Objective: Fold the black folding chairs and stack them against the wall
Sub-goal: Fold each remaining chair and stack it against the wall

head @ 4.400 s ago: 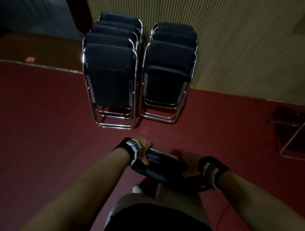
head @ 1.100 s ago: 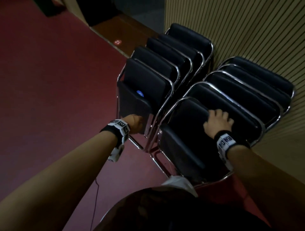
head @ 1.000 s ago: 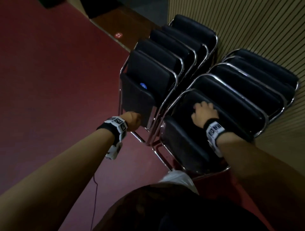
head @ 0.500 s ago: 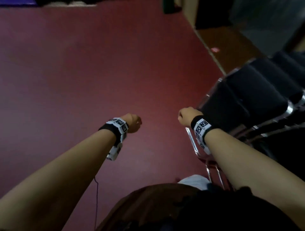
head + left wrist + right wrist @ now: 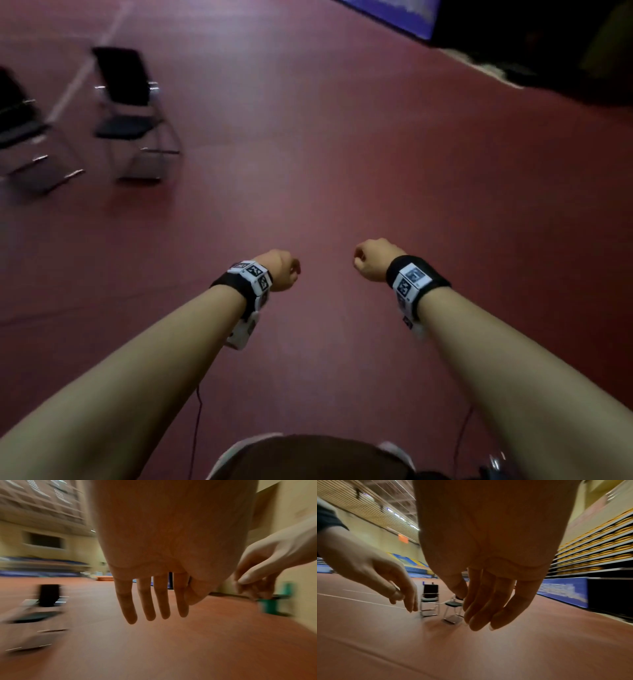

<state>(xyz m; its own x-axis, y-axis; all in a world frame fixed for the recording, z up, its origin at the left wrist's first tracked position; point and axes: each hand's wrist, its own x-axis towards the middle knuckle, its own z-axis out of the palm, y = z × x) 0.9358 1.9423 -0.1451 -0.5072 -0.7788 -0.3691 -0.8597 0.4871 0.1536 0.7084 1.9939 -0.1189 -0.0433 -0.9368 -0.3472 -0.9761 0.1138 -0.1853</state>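
Two black folding chairs stand unfolded on the red floor at the far left, one (image 5: 130, 113) nearer the middle and one (image 5: 17, 130) cut by the frame edge. The right wrist view shows them side by side in the distance, one (image 5: 430, 597) beside the other (image 5: 453, 603). A blurred chair (image 5: 48, 596) shows in the left wrist view. My left hand (image 5: 284, 270) and right hand (image 5: 370, 260) are held out in front of me, well away from the chairs. Both hold nothing, and their fingers (image 5: 154, 601) (image 5: 488, 608) hang loose. The folded stack is out of view.
Open red sports floor (image 5: 342, 154) stretches ahead, with a white line (image 5: 89, 65) running past the chairs. A blue barrier (image 5: 563, 592) and tiered yellow seating (image 5: 599, 547) line the right side. A blurred green object (image 5: 274, 601) stands by the wall.
My hands have come off the folded chairs stacked at the wall and now hang empty. The view has swung away from the stack to the open floor and the unfolded chairs.
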